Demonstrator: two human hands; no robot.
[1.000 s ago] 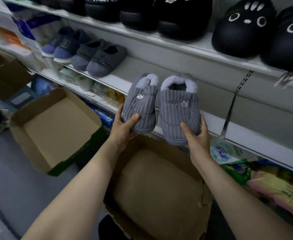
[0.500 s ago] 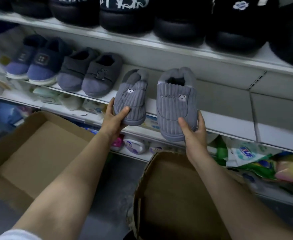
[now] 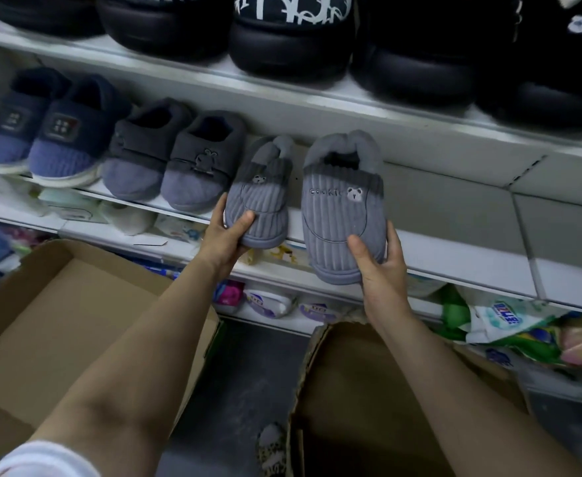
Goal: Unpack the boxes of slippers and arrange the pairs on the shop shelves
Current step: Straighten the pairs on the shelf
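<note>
A: In the middle of the frame, one grey slipper (image 3: 258,197) is pinched by the left hand (image 3: 226,237), its mate (image 3: 343,208) by the right hand (image 3: 382,266).

B: Both should be slid onto the shelf (image 3: 454,249), toes lined up, beside the dark grey pair (image 3: 172,156).

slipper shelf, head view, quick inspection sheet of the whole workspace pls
surface: white middle shelf, bare to the right of the grey pair
job's things: grey slippers, one in each hand, left slipper, right slipper, toes overhanging the shelf edge; blue pair and dark grey pair already shelved
clutter: two open boxes below
grippers: left hand and right hand each grip a toe
cables: nothing seen
surroundings: black slippers above, packaged goods below
</note>
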